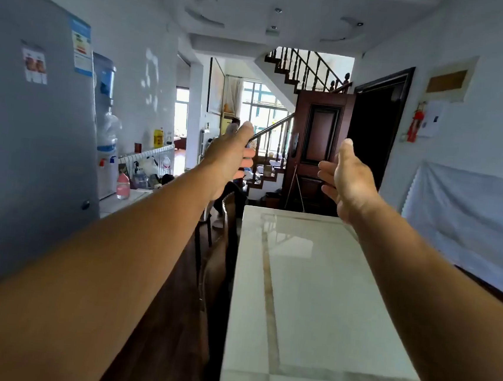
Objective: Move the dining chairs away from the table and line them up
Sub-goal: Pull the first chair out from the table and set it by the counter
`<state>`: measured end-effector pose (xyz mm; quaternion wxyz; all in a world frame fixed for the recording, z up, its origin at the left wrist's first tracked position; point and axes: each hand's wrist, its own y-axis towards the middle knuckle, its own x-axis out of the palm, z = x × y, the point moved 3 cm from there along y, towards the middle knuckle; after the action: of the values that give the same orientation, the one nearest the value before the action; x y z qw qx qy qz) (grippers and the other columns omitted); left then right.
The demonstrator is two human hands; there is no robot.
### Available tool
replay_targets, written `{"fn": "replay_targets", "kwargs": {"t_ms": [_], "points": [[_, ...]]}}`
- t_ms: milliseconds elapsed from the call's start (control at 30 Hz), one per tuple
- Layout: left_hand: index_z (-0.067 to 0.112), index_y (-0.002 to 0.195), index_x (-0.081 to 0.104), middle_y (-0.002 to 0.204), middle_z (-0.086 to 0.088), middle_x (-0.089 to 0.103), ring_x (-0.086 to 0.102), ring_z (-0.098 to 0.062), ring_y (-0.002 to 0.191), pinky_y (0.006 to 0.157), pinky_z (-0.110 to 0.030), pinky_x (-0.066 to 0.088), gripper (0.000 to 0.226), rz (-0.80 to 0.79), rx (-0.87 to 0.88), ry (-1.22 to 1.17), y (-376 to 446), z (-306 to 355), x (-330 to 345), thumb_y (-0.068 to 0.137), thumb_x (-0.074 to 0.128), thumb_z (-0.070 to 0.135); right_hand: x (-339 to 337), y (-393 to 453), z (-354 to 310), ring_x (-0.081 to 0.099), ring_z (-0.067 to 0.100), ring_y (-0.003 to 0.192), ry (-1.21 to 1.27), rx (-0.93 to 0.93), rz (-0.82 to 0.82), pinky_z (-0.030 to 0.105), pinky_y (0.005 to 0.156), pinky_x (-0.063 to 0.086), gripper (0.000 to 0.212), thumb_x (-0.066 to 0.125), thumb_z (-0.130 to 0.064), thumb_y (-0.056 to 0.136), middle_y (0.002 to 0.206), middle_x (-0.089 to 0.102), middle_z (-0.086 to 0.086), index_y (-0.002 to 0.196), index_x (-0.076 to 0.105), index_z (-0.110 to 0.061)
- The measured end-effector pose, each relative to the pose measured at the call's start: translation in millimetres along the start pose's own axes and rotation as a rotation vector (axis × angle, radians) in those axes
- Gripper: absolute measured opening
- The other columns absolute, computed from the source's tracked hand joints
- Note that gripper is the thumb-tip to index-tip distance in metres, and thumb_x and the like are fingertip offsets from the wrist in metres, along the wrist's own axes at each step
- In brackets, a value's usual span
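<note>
A grey refrigerator (pixel 30 144) is standing at the left, with a water dispenser (pixel 106 127) just beside it. A dark wooden door (pixel 320 148) is hanging open below a staircase (pixel 305 69), and a red fire extinguisher (pixel 415 121) is hanging on the right wall.

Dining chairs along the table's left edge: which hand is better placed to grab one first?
Left, probably. The left hand is raised, open and empty, above the chairs tucked against the table. The right hand hangs over the tabletop, farther away.

Counted from the head view

Two bare hands: left hand (pixel 232 154), right hand (pixel 349 181). One white dining table (pixel 310 303). One grey refrigerator (pixel 26 153). One water dispenser (pixel 106 133).
</note>
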<state>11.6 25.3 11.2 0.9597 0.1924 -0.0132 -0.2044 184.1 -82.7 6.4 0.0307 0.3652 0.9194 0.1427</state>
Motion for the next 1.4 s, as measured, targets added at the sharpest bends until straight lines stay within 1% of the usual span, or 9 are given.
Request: {"fn": "replay_targets", "kwargs": {"t_ms": [167, 267, 367, 467, 600, 700, 867, 1067, 1400], "points": [[0.027, 0.142, 0.035, 0.095, -0.003, 0.054, 0.052, -0.017, 0.085, 0.069, -0.027, 0.041, 0.055, -0.003, -0.04, 0.019, 35.2, -33.3, -89.0, 0.093, 0.036, 0.051, 98.7, 14.2, 30.8, 0.054, 0.026, 0.112, -0.016, 0.042, 0.021, 0.043, 0.095, 0.045, 0.044, 0.03, -0.05, 0.094, 0.111, 0.063, 0.012, 0.109, 0.054, -0.016], [0.026, 0.136, 0.044, 0.095, -0.005, 0.054, 0.05, -0.021, 0.089, 0.077, -0.035, 0.041, 0.049, 0.019, -0.042, 0.02, 58.1, -47.8, -138.7, 0.094, 0.037, 0.05, 155.7, 25.0, 45.7, 0.052, 0.034, 0.117, 0.004, 0.06, 0.051, 0.043, 0.095, 0.044, 0.034, 0.031, -0.05, 0.094, 0.114, 0.061, 0.014, 0.095, 0.049, -0.021], [0.024, 0.109, 0.053, 0.1, -0.006, 0.058, 0.056, -0.022, 0.092, 0.087, -0.039, 0.048, 0.036, 0.029, -0.09, 0.021, 76.9, -69.0, -174.7, 0.092, 0.039, 0.052, 197.8, 35.5, 59.3, 0.057, 0.03, 0.111, -0.008, 0.066, 0.077, 0.039, 0.09, 0.046, 0.032, 0.032, -0.05, 0.093, 0.108, 0.064, 0.012, 0.094, 0.047, -0.021], [0.025, 0.111, 0.054, 0.1, -0.005, 0.06, 0.059, -0.022, 0.093, 0.088, -0.039, 0.049, 0.038, 0.048, -0.112, 0.021, 93.9, -87.9, -197.9, 0.091, 0.039, 0.054, 227.3, 45.7, 69.1, 0.055, 0.03, 0.112, -0.03, 0.074, 0.083, 0.04, 0.091, 0.046, 0.032, 0.032, -0.05, 0.093, 0.116, 0.062, 0.017, 0.081, 0.047, -0.024], [0.021, 0.119, 0.053, 0.102, -0.005, 0.06, 0.06, -0.022, 0.094, 0.084, -0.037, 0.047, 0.046, 0.072, -0.125, 0.007, 123.5, -112.6, -222.6, 0.092, 0.039, 0.054, 260.4, 72.6, 86.6, 0.06, 0.022, 0.098, -0.031, 0.08, 0.099, 0.034, 0.077, 0.048, 0.038, 0.033, -0.051, 0.093, 0.102, 0.064, 0.009, 0.102, 0.05, -0.018], [0.018, 0.127, 0.051, 0.11, -0.007, 0.062, 0.062, -0.022, 0.099, 0.087, -0.037, 0.05, 0.053, 0.071, -0.146, 0.004, 148.4, -132.6, -236.5, 0.091, 0.04, 0.055, 283.9, 97.4, 101.1, 0.057, 0.014, 0.084, -0.006, 0.084, 0.116, 0.028, 0.063, 0.042, 0.038, 0.033, -0.052, 0.092, 0.089, 0.062, 0.0, 0.106, 0.048, -0.02], [0.03, 0.088, 0.052, 0.101, -0.005, 0.058, 0.058, -0.02, 0.088, 0.073, -0.031, 0.046, 0.025, 0.047, -0.166, -0.031, 201.1, -177.1, -242.7, 0.091, 0.043, 0.052, 315.0, 149.8, 139.3, 0.058, 0.013, 0.084, -0.001, 0.093, 0.139, 0.027, 0.059, 0.042, 0.03, 0.034, -0.051, 0.091, 0.089, 0.062, -0.001, 0.085, 0.05, -0.027], [0.019, 0.128, 0.05, 0.112, -0.006, 0.062, 0.062, -0.016, 0.088, 0.076, -0.032, 0.049, 0.052, 0.04, -0.23, 0.023, 300.4, -245.9, -226.3, 0.09, 0.043, 0.054, 338.6, 247.8, 199.4, 0.059, 0.013, 0.084, 0.051, 0.129, 0.155, 0.029, 0.063, 0.046, 0.026, 0.036, -0.05, 0.09, 0.088, 0.062, -0.003, 0.076, 0.048, -0.031], [0.016, 0.111, 0.056, 0.093, 0.0, 0.058, 0.057, -0.012, 0.075, 0.064, -0.026, 0.047, 0.037, 0.064, -0.412, 0.04, 446.4, -344.4, -195.6, 0.092, 0.046, 0.046, 351.8, 388.9, 287.0, 0.062, 0.015, 0.093, 0.056, 0.274, 0.154, 0.033, 0.076, 0.05, 0.029, 0.038, -0.043, 0.09, 0.1, 0.065, 0.002, 0.1, 0.052, -0.02]]}}
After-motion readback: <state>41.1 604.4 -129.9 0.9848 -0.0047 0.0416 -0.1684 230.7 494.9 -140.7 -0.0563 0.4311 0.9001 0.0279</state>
